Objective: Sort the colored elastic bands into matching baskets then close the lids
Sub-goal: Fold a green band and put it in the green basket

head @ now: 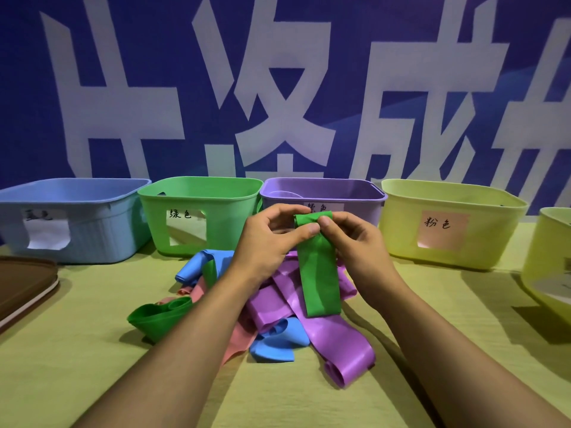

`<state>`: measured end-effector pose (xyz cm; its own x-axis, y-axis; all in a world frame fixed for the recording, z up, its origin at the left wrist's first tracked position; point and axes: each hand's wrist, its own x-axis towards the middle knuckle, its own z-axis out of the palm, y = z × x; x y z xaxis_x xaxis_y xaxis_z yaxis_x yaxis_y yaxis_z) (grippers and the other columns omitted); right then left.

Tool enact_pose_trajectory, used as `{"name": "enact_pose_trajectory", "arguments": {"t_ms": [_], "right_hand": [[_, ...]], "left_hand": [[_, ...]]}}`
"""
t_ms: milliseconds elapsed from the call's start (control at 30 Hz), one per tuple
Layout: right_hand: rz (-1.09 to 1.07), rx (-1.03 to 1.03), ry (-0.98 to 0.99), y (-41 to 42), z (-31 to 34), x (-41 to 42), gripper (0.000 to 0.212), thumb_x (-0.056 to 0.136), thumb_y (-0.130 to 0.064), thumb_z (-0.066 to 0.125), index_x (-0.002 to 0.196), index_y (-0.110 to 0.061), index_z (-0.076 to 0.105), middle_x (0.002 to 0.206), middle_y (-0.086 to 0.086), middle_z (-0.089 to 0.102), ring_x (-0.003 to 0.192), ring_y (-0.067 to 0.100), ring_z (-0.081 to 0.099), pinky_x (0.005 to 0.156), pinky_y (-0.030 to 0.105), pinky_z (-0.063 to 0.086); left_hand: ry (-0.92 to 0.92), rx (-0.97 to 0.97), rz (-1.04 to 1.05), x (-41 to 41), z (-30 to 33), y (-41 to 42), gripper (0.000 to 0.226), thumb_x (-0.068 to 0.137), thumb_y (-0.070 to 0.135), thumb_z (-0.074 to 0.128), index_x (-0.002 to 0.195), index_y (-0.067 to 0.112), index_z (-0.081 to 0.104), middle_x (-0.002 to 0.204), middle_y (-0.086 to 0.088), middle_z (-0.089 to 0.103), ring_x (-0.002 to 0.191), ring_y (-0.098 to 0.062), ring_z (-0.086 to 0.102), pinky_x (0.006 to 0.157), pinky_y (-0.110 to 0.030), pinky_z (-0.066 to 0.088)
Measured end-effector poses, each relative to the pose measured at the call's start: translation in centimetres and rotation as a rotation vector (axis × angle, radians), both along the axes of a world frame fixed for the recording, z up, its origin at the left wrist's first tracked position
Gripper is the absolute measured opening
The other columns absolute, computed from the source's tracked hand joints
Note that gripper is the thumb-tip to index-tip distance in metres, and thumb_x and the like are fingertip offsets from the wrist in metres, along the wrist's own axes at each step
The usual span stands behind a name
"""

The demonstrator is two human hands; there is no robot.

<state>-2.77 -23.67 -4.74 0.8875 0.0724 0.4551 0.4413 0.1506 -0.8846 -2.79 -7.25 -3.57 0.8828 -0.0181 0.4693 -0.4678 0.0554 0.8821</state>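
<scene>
Above the band pile (278, 304) on the worktop (92, 381), both hands — left (272, 239), right (352, 239) — pinch a green band's (319, 273) top edge, fingers clasped on it. Sorting is underway; next it likely goes left into the green basket (200, 211) — lids not yet on.

five baskets (200, 211), one brown lid (24, 282), two hands (268, 239)
</scene>
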Motion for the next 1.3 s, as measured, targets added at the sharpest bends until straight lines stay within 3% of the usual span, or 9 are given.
{"name": "enact_pose_trajectory", "arguments": {"t_ms": [100,200,367,600,733,867,1067,1200,1300], "right_hand": [[0.004,-0.012,-0.02,0.09,0.05,-0.07,0.014,0.099,-0.009,0.063,0.11,-0.005,0.071,0.088,-0.002,0.077,0.079,0.005,0.071,0.062,0.014,0.051],[0.018,-0.011,-0.013,0.18,0.04,-0.14,0.016,0.099,-0.009,0.063,0.112,-0.005,0.071,0.096,0.003,0.078,0.089,0.01,0.072,0.072,0.019,0.055],[0.034,0.0,0.004,0.11,-0.04,-0.06,0.021,0.098,-0.01,0.065,0.117,-0.009,0.071,0.111,0.008,0.077,0.105,0.019,0.072,0.084,0.029,0.059],[0.016,-0.024,0.152,0.44,0.56,-0.85,0.035,0.094,-0.043,0.061,0.104,-0.013,0.077,0.096,0.004,0.08,0.089,0.014,0.076,0.069,0.021,0.056],[-0.019,-0.047,0.167,0.38,0.77,-0.95,0.045,0.091,-0.054,0.059,0.103,-0.015,0.079,0.096,0.004,0.08,0.091,0.016,0.077,0.073,0.024,0.056],[-0.056,-0.028,0.167,0.47,0.76,-0.95,0.037,0.095,-0.047,0.063,0.102,-0.014,0.08,0.091,0.004,0.08,0.083,0.012,0.076,0.063,0.019,0.053],[-0.098,-0.037,0.144,0.26,0.48,-0.59,0.033,0.091,-0.043,0.07,0.094,-0.012,0.08,0.092,0.008,0.079,0.086,0.019,0.073,0.072,0.032,0.056],[-0.067,0.0,0.104,0.22,0.33,-0.32,0.018,0.094,-0.028,0.07,0.092,-0.012,0.078,0.085,0.003,0.078,0.08,0.012,0.071,0.065,0.023,0.055],[-0.039,0.012,0.069,0.26,0.28,-0.25,0.013,0.095,-0.022,0.069,0.096,-0.012,0.076,0.085,-0.001,0.077,0.081,0.008,0.071,0.066,0.019,0.054]], "left_hand": [[0.056,-0.006,-0.013,-0.19,0.01,-0.14,0.031,0.083,0.036,0.075,0.096,0.008,0.076,0.083,-0.003,0.077,0.074,-0.009,0.071,0.067,-0.021,0.055],[0.105,0.012,0.016,-0.06,-0.12,-0.11,0.046,0.088,0.046,0.069,0.089,0.001,0.075,0.074,-0.005,0.073,0.066,-0.012,0.068,0.062,-0.024,0.054],[0.094,0.019,0.086,0.25,-0.18,-0.1,0.032,0.093,0.033,0.072,0.09,0.002,0.077,0.075,-0.007,0.075,0.066,-0.013,0.068,0.063,-0.026,0.056],[0.048,0.012,0.092,0.5,-0.25,0.04,0.014,0.091,0.022,0.076,0.095,0.009,0.077,0.086,-0.007,0.079,0.079,-0.013,0.072,0.073,-0.029,0.061],[-0.003,0.027,0.091,0.45,-0.23,-0.02,0.002,0.09,0.011,0.076,0.093,0.011,0.075,0.081,0.0,0.076,0.072,-0.002,0.068,0.067,-0.016,0.053],[-0.02,0.038,0.065,0.65,-0.4,0.02,0.008,0.088,0.009,0.078,0.093,0.015,0.076,0.089,-0.008,0.079,0.08,-0.009,0.073,0.073,-0.021,0.056],[-0.025,0.043,0.0,0.6,-0.51,0.01,0.018,0.085,0.001,0.079,0.097,0.015,0.075,0.092,-0.003,0.08,0.088,-0.011,0.075,0.077,-0.021,0.057],[-0.022,0.06,-0.004,0.57,-0.49,0.04,0.023,0.082,0.0,0.081,0.099,0.015,0.074,0.093,0.0,0.079,0.089,-0.009,0.073,0.081,-0.022,0.058],[0.007,0.044,0.014,0.54,-0.48,-0.05,0.017,0.085,0.011,0.08,0.101,0.014,0.074,0.092,0.0,0.078,0.086,-0.007,0.072,0.076,-0.021,0.057]]}}
